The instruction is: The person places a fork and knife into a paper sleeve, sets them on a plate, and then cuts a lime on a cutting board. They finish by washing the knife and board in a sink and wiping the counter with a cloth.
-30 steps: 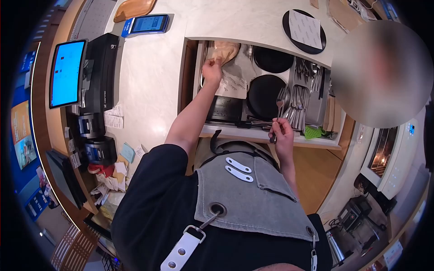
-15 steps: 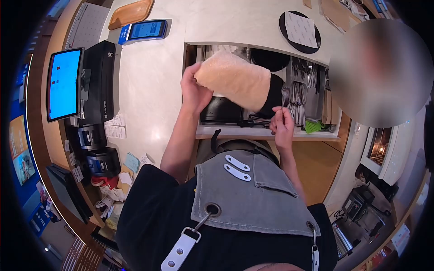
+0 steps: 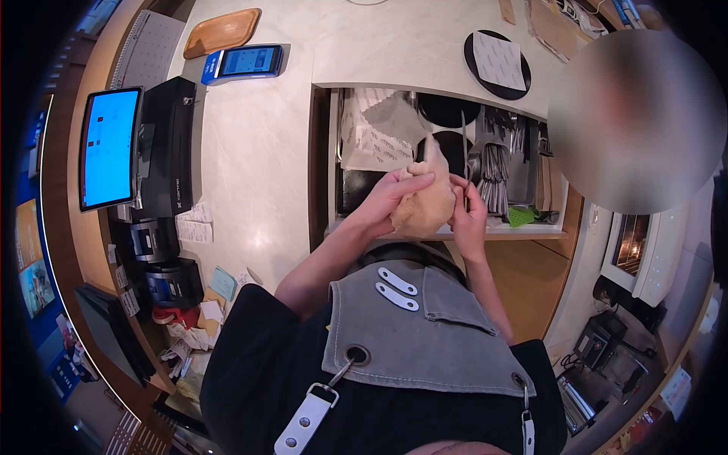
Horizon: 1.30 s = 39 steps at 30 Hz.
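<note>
A beige cloth (image 3: 425, 208) is bunched up over the open drawer's front edge. My left hand (image 3: 390, 199) grips it from the left, thumb lying across its top. Against the cloth's right side, my right hand (image 3: 469, 208) is closed with its fingers pinched together. Metal cutlery (image 3: 465, 140) rises from beside those fingers, a long thin piece and a wider-headed one. The cloth and fingers hide their lower ends. Beneath the hands, the drawer (image 3: 447, 233) holds black plates (image 3: 449, 111), printed papers (image 3: 379, 148) and rows of cutlery (image 3: 494, 178).
On the counter (image 3: 254, 167) are a blue card terminal (image 3: 244, 63), a wooden tray (image 3: 221, 33) and a black round plate (image 3: 523, 82) with paper on it. A screen (image 3: 111, 148) stands at left. A green perforated piece (image 3: 521, 217) lies at the drawer's front right.
The cloth was spread wide from my left hand; now it is bunched between both hands. My left hand has moved right and down toward my right hand.
</note>
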### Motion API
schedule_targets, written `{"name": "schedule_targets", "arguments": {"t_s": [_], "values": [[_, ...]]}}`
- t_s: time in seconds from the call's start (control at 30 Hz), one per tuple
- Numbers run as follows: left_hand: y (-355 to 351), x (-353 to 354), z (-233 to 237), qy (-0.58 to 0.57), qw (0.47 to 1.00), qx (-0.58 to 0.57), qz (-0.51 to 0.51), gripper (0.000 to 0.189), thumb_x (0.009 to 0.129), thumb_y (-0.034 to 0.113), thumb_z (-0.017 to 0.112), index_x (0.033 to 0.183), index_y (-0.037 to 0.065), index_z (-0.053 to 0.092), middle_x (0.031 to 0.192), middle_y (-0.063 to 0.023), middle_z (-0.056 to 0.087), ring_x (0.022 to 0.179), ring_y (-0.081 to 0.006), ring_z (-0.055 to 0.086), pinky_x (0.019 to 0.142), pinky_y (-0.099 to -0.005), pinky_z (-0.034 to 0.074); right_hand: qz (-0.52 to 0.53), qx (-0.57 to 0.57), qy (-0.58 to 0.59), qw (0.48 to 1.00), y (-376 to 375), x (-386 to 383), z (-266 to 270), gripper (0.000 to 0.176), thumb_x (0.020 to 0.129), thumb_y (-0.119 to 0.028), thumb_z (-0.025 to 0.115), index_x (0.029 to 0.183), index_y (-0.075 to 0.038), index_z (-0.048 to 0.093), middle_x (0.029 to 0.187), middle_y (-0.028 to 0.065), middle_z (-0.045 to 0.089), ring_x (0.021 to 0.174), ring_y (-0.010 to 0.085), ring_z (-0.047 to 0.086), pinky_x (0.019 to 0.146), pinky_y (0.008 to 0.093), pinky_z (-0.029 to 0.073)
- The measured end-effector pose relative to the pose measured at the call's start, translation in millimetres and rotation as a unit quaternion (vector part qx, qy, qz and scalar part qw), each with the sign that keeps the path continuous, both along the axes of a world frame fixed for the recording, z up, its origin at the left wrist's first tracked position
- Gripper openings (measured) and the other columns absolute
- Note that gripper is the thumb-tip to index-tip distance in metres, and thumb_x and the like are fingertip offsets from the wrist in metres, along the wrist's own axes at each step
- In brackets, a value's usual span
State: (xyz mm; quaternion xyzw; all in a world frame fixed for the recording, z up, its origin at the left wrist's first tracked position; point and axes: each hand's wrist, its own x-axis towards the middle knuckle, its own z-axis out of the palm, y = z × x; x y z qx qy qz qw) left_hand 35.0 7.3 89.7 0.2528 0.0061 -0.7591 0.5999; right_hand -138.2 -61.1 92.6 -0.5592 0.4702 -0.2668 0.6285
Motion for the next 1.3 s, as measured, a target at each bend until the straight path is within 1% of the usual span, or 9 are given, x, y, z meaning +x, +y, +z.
{"name": "schedule_targets", "arguments": {"t_s": [0.17, 0.3, 0.33, 0.43, 0.6, 0.83, 0.9, 1.17, 1.3], "values": [[-20, 10, 8, -0.327, 0.938, -0.095, -0.059, 0.028, 0.095, 0.021, 0.070, 0.115, 0.002, 0.067, 0.104, -0.0083, 0.073, 0.087, -0.0188, 0.071, 0.077, -0.0320, 0.055, 0.025, -0.056, 0.028, 0.998, -2, -26, -3, 0.039, 0.098, -0.033, 0.070, 0.120, -0.001, 0.067, 0.084, -0.0043, 0.048, 0.072, 0.0064, 0.042, 0.064, 0.0212, 0.035], [-43, 25, 60, -0.622, 0.720, -0.137, -0.275, 0.019, 0.091, 0.023, 0.074, 0.102, 0.008, 0.071, 0.092, -0.0095, 0.072, 0.080, -0.0237, 0.069, 0.069, -0.0354, 0.051, -0.031, -0.086, 0.047, 0.995, -7, -30, 20, 0.040, 0.091, -0.028, 0.078, 0.121, -0.002, 0.069, 0.082, -0.0053, 0.042, 0.075, 0.0069, 0.040, 0.069, 0.0224, 0.035], [-46, 18, 41, -0.766, 0.562, -0.293, -0.103, 0.018, 0.090, 0.024, 0.074, 0.090, 0.006, 0.069, 0.081, -0.0126, 0.064, 0.071, -0.0296, 0.063, 0.066, -0.0399, 0.048, -0.041, -0.084, 0.046, 0.995, -9, -34, 26, 0.043, 0.089, -0.026, 0.080, 0.124, -0.003, 0.069, 0.082, -0.0056, 0.042, 0.076, 0.0068, 0.040, 0.070, 0.0225, 0.035], [-62, 4, 61, -0.743, 0.531, -0.404, 0.049, 0.024, 0.090, 0.028, 0.073, 0.087, 0.004, 0.068, 0.075, -0.0152, 0.063, 0.071, -0.0353, 0.061, 0.065, -0.0411, 0.047, -0.057, -0.134, 0.057, 0.988, -15, -49, 33, 0.040, 0.093, -0.026, 0.075, 0.124, -0.003, 0.069, 0.081, -0.0058, 0.041, 0.075, 0.0068, 0.039, 0.069, 0.0219, 0.035], [-76, -12, 98, -0.782, 0.581, -0.206, -0.095, 0.031, 0.098, 0.029, 0.065, 0.081, 0.004, 0.060, 0.072, -0.0092, 0.062, 0.065, -0.0299, 0.061, 0.061, -0.0381, 0.045, -0.126, -0.025, -0.055, 0.990, -13, -80, 54, 0.031, 0.103, -0.023, 0.061, 0.124, -0.002, 0.069, 0.080, -0.0055, 0.041, 0.073, 0.0072, 0.042, 0.066, 0.0241, 0.037], [-69, -84, 89, -0.104, 0.986, -0.128, -0.011, 0.030, 0.104, 0.027, 0.051, 0.114, 0.001, 0.061, 0.109, -0.0104, 0.068, 0.105, -0.0212, 0.066, 0.093, -0.0370, 0.051, -0.083, -0.249, 0.038, 0.964, -14, -114, 42, 0.030, 0.107, -0.021, 0.052, 0.122, 0.001, 0.066, 0.082, -0.0021, 0.041, 0.062, 0.0026, 0.040, 0.050, 0.0206, 0.032], [-63, -111, 73, 0.013, 0.987, -0.157, -0.001, 0.029, 0.101, 0.014, 0.049, 0.125, -0.002, 0.054, 0.123, -0.0145, 0.063, 0.117, -0.0244, 0.063, 0.103, -0.0383, 0.050, -0.110, -0.261, 0.046, 0.958, -14, -123, 40, 0.024, 0.105, -0.016, 0.056, 0.113, 0.004, 0.067, 0.084, -0.0002, 0.045, 0.064, 0.0040, 0.045, 0.055, 0.0219, 0.038], [-65, -194, 31, -0.314, 0.936, -0.158, 0.025, 0.047, 0.093, 0.001, 0.068, 0.136, 0.000, 0.049, 0.122, -0.0081, 0.062, 0.109, -0.0160, 0.063, 0.093, -0.0292, 0.054, -0.135, -0.310, 0.075, 0.938, -14, -159, 53, 0.012, 0.087, 0.001, 0.065, 0.097, 0.008, 0.067, 0.083, 0.0094, 0.056, 0.076, 0.0192, 0.056, 0.069, 0.0312, 0.045], [-59, -218, 34, -0.179, 0.980, -0.083, -0.008, 0.031, 0.098, 0.005, 0.062, 0.129, 0.001, 0.058, 0.112, -0.0057, 0.066, 0.099, -0.0133, 0.066, 0.086, -0.0270, 0.054, -0.134, -0.343, 0.095, 0.925, -12, -168, 56, 0.016, 0.081, 0.002, 0.065, 0.096, 0.007, 0.068, 0.083, 0.0118, 0.057, 0.075, 0.0233, 0.057, 0.069, 0.0320, 0.045]]}}
